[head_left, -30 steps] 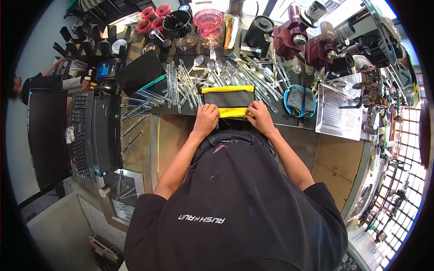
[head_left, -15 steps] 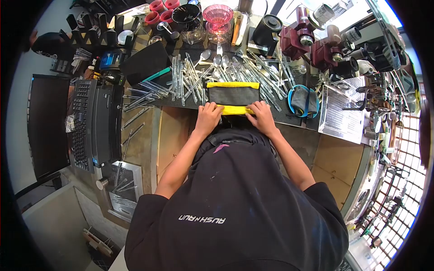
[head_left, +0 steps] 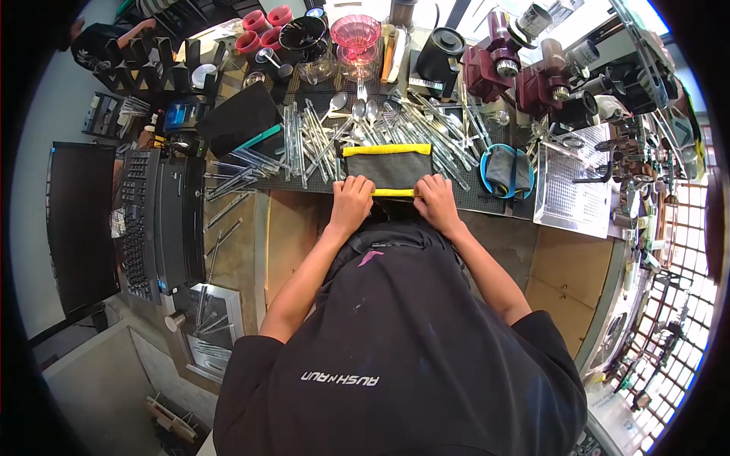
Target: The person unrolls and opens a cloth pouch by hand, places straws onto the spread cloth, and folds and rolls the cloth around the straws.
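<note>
A dark grey cloth (head_left: 388, 165) with yellow borders lies across the front edge of the black mat. My left hand (head_left: 353, 199) is closed on its near left corner, and my right hand (head_left: 436, 197) pinches the near right corner. Between the hands the near yellow border shows as a thin strip. Just beyond the cloth are several clear wrapped straws or sticks (head_left: 426, 125) in a loose pile, with a few metal spoons (head_left: 358, 110) among them.
On the right stand a blue bowl (head_left: 484, 173) with grey cloths and a perforated metal tray (head_left: 570, 182). Dark red grinders (head_left: 487, 74), a black kettle (head_left: 441, 55) and a pink dripper (head_left: 356, 32) are behind. A keyboard (head_left: 134, 224) lies left. Another person (head_left: 95, 47) is at the far left.
The near yellow border has gone from a wide band to a narrow strip between my hands, which still hold it. The other person at the far left has moved.
</note>
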A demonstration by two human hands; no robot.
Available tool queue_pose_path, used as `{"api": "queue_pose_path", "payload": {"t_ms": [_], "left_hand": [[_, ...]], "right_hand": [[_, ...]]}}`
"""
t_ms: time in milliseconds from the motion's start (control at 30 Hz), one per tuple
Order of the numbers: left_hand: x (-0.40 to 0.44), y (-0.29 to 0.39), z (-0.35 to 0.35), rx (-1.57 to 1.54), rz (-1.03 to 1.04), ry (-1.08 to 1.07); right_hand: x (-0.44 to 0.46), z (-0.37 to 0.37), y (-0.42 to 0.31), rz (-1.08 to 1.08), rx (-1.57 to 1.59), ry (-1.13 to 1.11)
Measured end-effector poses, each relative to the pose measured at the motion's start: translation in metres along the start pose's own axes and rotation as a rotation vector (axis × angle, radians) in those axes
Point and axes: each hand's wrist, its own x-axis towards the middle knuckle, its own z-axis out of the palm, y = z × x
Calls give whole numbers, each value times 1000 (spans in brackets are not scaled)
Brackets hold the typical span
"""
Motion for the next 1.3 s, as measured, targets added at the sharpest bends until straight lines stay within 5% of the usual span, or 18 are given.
{"api": "queue_pose_path", "payload": {"t_ms": [1000, 1300], "left_hand": [[25, -38, -14, -684, -219, -191], [29, -31, -22, -401, -143, -230]], "right_hand": [[21, -25, 26, 68, 349, -92], [23, -18, 44, 83, 333, -218]]}}
